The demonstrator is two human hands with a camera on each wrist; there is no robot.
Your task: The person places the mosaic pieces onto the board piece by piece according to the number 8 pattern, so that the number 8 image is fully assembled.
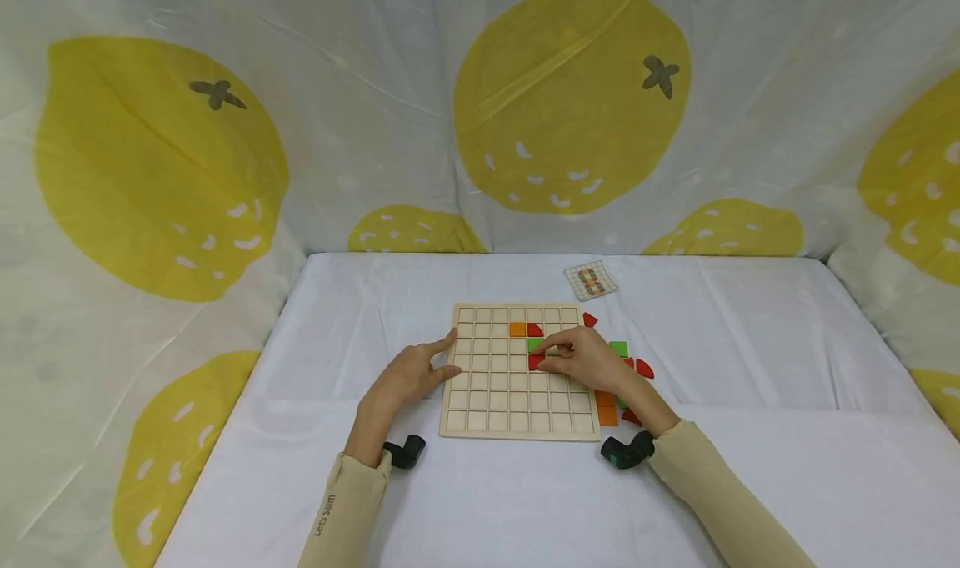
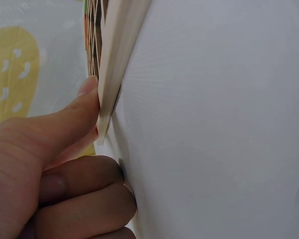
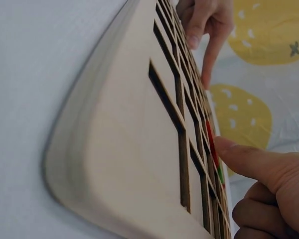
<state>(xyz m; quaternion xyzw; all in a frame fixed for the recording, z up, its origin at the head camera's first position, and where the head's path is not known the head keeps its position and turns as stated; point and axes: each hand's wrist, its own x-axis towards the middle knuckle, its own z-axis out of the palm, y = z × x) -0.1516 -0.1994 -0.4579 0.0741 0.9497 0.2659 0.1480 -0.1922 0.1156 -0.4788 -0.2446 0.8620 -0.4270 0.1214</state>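
On my feed, the left hand (image 1: 408,374) spreads thumb and forefinger against the left edge of the grid board (image 1: 480,421); the right hand (image 1: 596,361) touches a red piece (image 1: 536,363) on it, beside a green piece (image 1: 535,345), pinching or pressing, I can't tell. I'd call this seating a piece; next wants a light press, then checking the pattern card (image 1: 590,280) beyond.
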